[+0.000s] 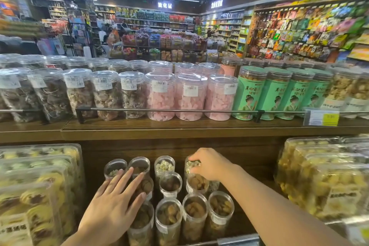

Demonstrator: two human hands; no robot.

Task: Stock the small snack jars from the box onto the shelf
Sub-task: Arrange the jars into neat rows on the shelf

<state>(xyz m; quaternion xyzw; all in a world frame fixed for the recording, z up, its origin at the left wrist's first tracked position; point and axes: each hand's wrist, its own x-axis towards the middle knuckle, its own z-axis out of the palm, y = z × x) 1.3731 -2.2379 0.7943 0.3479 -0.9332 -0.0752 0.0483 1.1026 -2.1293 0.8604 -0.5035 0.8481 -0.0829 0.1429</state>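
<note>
Several small clear snack jars stand in rows on the lower wooden shelf (249, 158). My right hand (209, 164) reaches to the back row and grips the top of a small jar of pale green snacks (192, 165). My left hand (117, 203) lies flat with straight fingers on the lids of the left jars, touching a brown-snack jar (146, 185). Front-row jars (194, 215) hold brown dried pieces. No box is in view.
Clear boxes of yellow cookies sit at the left (40, 185) and at the right (323, 181) of the small jars. The upper shelf (179, 126) carries big jars behind a metal rail (179, 110): brown, pink (189, 98) and green (249, 94).
</note>
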